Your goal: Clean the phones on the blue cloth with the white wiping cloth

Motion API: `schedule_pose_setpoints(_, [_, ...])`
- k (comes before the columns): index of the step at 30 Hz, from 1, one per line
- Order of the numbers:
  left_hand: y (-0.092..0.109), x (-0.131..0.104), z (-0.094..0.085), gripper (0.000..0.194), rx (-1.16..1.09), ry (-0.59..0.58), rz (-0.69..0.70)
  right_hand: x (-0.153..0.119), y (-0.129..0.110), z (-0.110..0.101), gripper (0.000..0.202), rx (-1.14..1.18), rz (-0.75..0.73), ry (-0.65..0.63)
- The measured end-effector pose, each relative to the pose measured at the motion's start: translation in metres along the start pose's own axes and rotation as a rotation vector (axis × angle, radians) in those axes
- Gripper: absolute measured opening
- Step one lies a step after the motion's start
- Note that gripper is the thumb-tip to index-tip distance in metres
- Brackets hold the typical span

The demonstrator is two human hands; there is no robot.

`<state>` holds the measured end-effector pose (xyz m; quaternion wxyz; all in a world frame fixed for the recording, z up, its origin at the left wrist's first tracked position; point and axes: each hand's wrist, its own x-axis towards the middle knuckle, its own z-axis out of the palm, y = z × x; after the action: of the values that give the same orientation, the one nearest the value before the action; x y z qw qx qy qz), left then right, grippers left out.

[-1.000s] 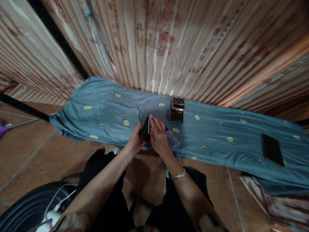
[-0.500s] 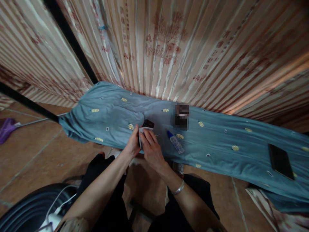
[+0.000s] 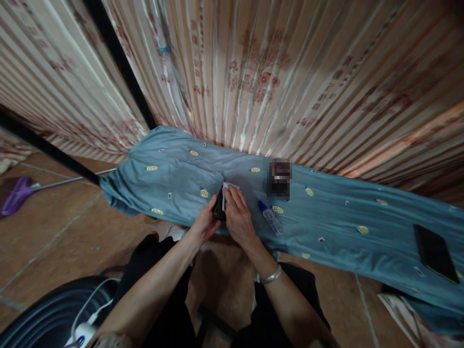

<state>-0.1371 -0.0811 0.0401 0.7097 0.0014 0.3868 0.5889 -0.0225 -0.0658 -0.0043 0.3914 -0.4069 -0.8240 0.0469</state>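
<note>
My left hand (image 3: 206, 222) is closed round the side of a small dark, box-like object (image 3: 219, 207), whose exact kind I cannot make out. A pale grey-white cloth or wipe (image 3: 230, 185) lies against the object's right face. Pressed on that cloth, my right hand (image 3: 238, 212) has its fingers together, with a silver bracelet at the wrist. To its right, a clear bottle with a blue cap (image 3: 271, 220) lies on the blue patterned cloth cover (image 3: 181, 174). Behind the bottle is a dark item blurred by pixels (image 3: 279, 181).
A black phone-like slab (image 3: 435, 252) lies at the right of the long covered surface. Pleated curtains (image 3: 224, 72) hang behind it, and black poles (image 3: 119, 63) stand at the left. On the floor are a purple broom head (image 3: 18, 195) and a black ribbed round thing (image 3: 43, 314).
My right hand and the pale cloth have slid up along the dark object, which now shows more on its left side. The whole view has shifted slightly.
</note>
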Motion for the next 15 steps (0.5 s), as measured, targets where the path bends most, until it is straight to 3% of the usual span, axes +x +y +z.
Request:
schedule_pose_setpoints(4, [0.009, -0.003, -0.001, 0.033, -0.021, 0.046, 0.026, 0.001, 0.0, 0.003, 0.05, 0.022, 0.012, 0.004])
schedule_pose_setpoints(15, [0.014, 0.004, -0.011, 0.026, -0.039, 0.001, 0.035, 0.005, -0.005, 0.009, 0.052, 0.013, 0.035, 0.007])
